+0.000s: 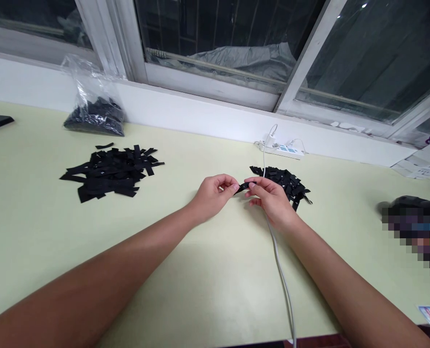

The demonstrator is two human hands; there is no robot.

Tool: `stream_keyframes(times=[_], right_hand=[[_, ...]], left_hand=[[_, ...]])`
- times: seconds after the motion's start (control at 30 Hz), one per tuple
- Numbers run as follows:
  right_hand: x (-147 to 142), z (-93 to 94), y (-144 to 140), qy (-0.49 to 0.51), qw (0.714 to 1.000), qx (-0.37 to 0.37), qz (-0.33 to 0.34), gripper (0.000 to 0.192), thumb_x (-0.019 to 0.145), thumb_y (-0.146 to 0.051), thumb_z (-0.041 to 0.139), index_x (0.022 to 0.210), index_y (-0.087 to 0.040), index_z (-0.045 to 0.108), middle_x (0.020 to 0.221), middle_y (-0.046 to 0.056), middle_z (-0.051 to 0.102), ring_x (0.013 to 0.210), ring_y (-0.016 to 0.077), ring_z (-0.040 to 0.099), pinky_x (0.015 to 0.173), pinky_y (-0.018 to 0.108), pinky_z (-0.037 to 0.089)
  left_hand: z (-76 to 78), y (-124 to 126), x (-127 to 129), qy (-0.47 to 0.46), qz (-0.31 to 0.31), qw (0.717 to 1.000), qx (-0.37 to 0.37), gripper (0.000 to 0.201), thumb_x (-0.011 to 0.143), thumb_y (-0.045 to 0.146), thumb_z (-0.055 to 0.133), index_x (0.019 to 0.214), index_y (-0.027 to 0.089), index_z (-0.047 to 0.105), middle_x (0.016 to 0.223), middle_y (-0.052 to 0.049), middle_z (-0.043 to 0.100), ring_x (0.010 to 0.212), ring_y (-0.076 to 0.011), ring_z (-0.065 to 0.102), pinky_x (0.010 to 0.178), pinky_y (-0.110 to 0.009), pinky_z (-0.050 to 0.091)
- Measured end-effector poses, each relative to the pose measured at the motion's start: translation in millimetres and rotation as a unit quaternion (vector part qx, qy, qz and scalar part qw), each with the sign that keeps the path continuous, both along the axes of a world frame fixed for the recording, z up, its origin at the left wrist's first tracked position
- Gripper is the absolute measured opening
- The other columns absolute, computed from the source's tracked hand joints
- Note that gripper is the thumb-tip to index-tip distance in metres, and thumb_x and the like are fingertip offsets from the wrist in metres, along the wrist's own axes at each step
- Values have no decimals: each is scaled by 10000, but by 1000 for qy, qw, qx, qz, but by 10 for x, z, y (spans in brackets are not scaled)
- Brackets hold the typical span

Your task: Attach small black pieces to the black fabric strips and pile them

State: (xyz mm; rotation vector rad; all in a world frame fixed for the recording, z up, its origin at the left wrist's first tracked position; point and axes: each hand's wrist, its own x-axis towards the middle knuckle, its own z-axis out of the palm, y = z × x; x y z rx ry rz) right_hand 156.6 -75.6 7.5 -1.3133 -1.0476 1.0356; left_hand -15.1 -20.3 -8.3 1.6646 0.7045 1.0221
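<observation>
My left hand (pixel 215 193) and my right hand (pixel 269 195) meet over the pale green table (pixel 186 270). Between their fingertips they pinch one small black strip (pixel 242 186), each hand on one end. Just behind my right hand lies a small heap of black strips (pixel 285 181). A larger, looser heap of black strips (pixel 109 171) lies far to the left of my left hand.
A clear plastic bag of black pieces (pixel 93 113) leans on the white wall at back left. A white power strip (pixel 283 150) sits by the wall, and its white cable (pixel 282 275) runs under my right wrist to the table's front edge. Papers (pixel 427 162) lie at far right.
</observation>
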Motion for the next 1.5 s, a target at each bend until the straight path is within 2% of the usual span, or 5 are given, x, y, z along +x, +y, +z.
stream_keyframes(times=[0.37, 0.63, 0.83, 1.13, 1.5], right_hand=[[-27, -30, -18, -18, 999, -1, 29, 364, 690, -440, 805, 961, -200, 762, 855, 50, 720, 802, 186, 682, 624, 283, 559], [-21, -64, 5, -2, 1000, -2, 26, 387, 626, -407, 889, 913, -182, 759, 732, 31, 705, 747, 165, 669, 628, 267, 565], [29, 22, -12, 86, 996, -22, 8, 356, 600, -344, 905, 880, -185, 754, 768, 8, 674, 712, 128, 649, 588, 222, 560], [47, 13, -28, 137, 989, -43, 29, 340, 638, -309, 882, 916, -185, 730, 754, 4, 661, 722, 129, 651, 566, 209, 560], [7, -90, 18, -31, 998, 52, 10, 311, 688, -376, 837, 907, -194, 712, 680, 7, 676, 698, 161, 655, 610, 268, 548]], left_hand=[[-12, -7, 16, 59, 28, 998, -16, 190, 858, 341, 639, 880, 162, 699, 869, -37, 694, 746, -144, 567, 711, -289, 449], [-18, -19, 19, 58, 70, 996, 19, 205, 791, 332, 722, 908, 174, 665, 873, -28, 664, 721, -130, 529, 674, -274, 436], [0, 8, 11, -44, -18, 996, -71, 254, 857, 341, 647, 1042, 174, 695, 1077, -77, 712, 1031, -197, 635, 899, -326, 476], [17, -22, 5, -18, -43, 998, -49, 166, 799, 266, 690, 922, 156, 713, 893, -45, 695, 804, -146, 598, 786, -305, 466], [-18, 0, 19, -10, -40, 996, -75, 269, 770, 392, 781, 875, 164, 682, 861, -46, 712, 828, -169, 658, 783, -313, 498]])
